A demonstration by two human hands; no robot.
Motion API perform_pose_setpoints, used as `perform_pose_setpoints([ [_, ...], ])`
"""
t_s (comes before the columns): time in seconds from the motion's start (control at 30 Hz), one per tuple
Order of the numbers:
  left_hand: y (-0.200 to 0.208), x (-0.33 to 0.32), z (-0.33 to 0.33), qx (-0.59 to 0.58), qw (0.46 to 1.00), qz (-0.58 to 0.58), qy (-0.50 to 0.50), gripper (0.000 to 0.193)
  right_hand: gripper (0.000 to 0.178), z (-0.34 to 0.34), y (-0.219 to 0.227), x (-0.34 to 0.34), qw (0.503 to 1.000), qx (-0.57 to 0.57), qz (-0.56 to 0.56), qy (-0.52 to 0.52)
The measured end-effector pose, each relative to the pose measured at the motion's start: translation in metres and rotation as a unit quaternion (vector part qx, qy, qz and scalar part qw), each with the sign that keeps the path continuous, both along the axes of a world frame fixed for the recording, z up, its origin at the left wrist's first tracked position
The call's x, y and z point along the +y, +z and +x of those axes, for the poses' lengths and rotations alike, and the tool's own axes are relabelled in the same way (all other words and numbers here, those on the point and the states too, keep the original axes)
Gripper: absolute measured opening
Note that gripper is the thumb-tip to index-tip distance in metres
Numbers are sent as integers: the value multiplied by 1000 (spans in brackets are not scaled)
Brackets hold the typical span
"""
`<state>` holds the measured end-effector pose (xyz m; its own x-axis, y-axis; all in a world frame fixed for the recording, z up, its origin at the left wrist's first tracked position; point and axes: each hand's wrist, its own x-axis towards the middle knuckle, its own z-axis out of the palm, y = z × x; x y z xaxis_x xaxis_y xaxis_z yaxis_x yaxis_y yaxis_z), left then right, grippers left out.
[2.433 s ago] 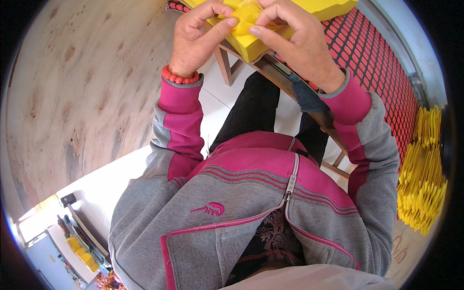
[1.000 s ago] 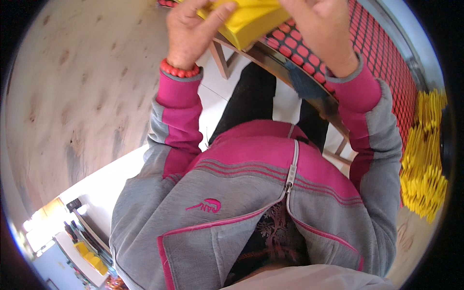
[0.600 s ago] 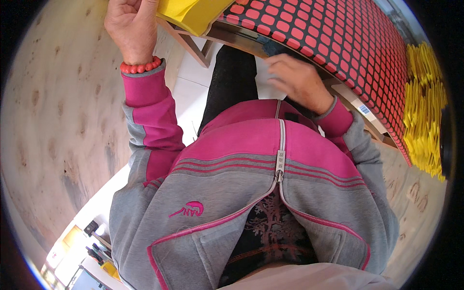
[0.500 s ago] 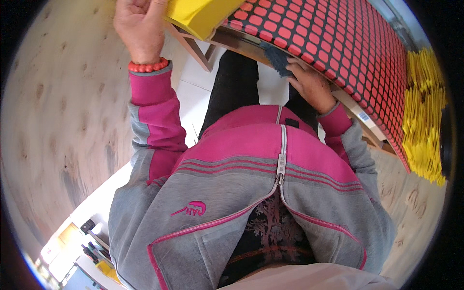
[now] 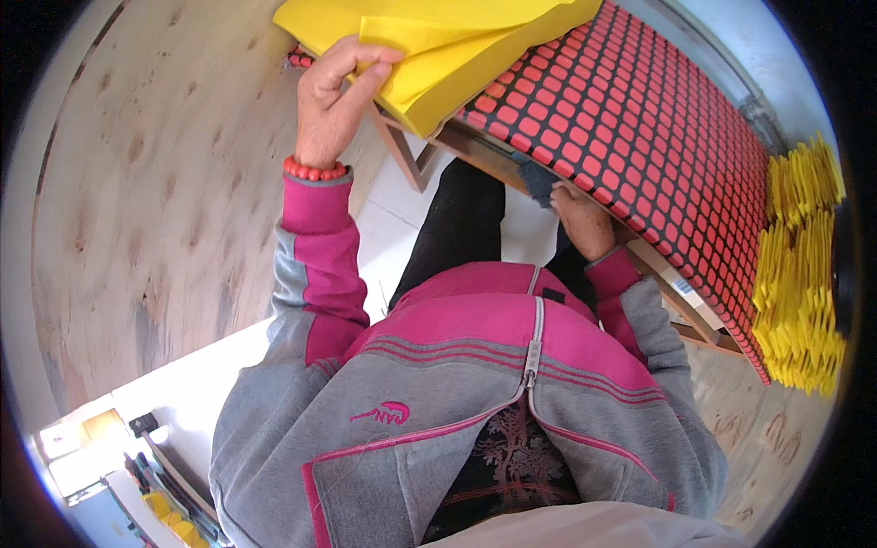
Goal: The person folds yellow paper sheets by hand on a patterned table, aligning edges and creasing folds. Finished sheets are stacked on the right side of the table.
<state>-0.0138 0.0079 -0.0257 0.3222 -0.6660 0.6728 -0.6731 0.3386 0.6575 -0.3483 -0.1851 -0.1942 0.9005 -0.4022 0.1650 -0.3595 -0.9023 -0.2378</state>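
Observation:
My left hand (image 5: 333,100), with red beads at the wrist, pinches the raised edge of a folded yellow sheet (image 5: 484,68) between thumb and fingers. The sheet looks like cloth or soft paper; it lies over the left end of a table covered in red-and-black checked cloth (image 5: 630,119). Below the table's near edge, my right hand (image 5: 583,219) is closed on a dark blue, ragged-edged cloth (image 5: 534,181). Part of that cloth is hidden under the table edge.
Bundled yellow folded pieces (image 5: 797,292) are stacked at the table's right end. A wooden table leg (image 5: 399,151) stands left of my knees. A pale wooden board (image 5: 155,201) spans the left side. Shelf-like wooden parts (image 5: 690,297) show under the tabletop.
The view has shifted, so the table sits lower in it. My left hand has moved right relative to the table, and a flap of the yellow sheet now shows in its fingers. My right hand stays by the dark cloth.

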Motion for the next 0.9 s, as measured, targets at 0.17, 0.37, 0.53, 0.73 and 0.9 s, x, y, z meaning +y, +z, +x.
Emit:
perform_pose_setpoints([
  [0.17, 1, -3, -5, 84, 996, -20, 3, 17, 22, 0, 11, 5, 999, -34, -36, 12],
  [0.37, -3, -2, -6, 97, 995, -34, 1, 18, 15, 14, 97, 49, 953, -17, 202, 226],
  [0.53, -2, -2, -1, 29, 999, -28, -4, 20, 10, 69, 188, 60, 922, -84, 211, 314],
  [0.73, -6, 1, 7, 10, 1000, 0, -26, 21, 19, 151, 221, 43, 900, -265, 22, 346],
  [0.9, -14, 2, 16, 47, 998, 18, -32, 22, 16, 173, 208, 42, 886, -303, -21, 351],
])
